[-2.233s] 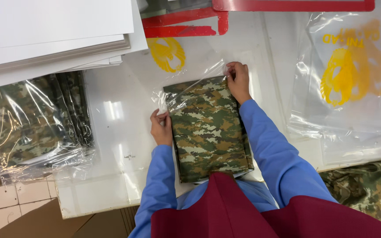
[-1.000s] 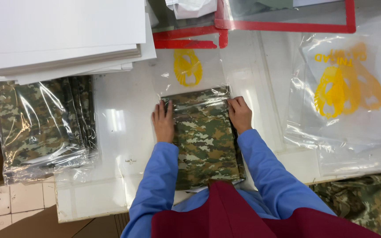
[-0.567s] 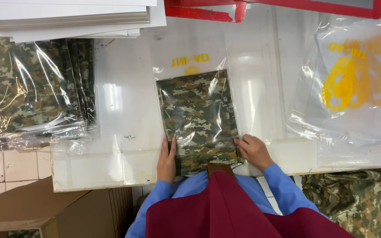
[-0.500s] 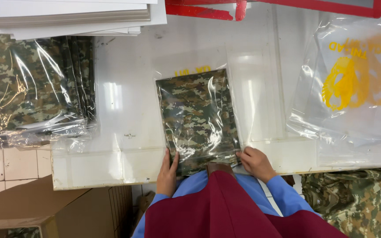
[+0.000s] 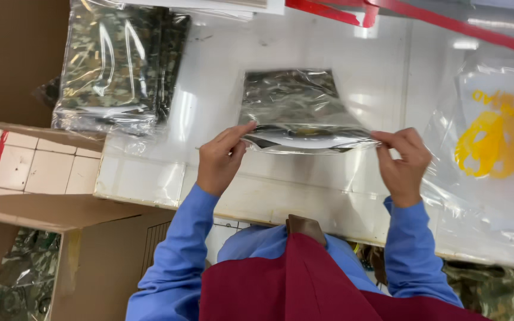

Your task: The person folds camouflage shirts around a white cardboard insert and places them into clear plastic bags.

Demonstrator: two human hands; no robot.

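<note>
Your left hand (image 5: pixel 220 159) and right hand (image 5: pixel 404 163) each pinch a near corner of the clear bag with the folded camouflage garment (image 5: pixel 295 110). A moment ago it lay flat under your palms; now its near end is raised off the counter (image 5: pixel 382 77), near the front edge, far end resting, so the bagged piece seems ready to move

The bagged garment (image 5: pixel 295 110) is sitting mid-counter (image 5: pixel 382 71), its near edge lifting between the left hand (image 5: pixel 220 160) and the right hand (image 5: pixel 403 161). A stack of bagged garments (image 5: pixel 114 65) is lying to its left, printed bags (image 5: pixel 495 148) to its right, and a cardboard box (image 5: pixel 60 238) is standing below the counter's left corner.
</note>
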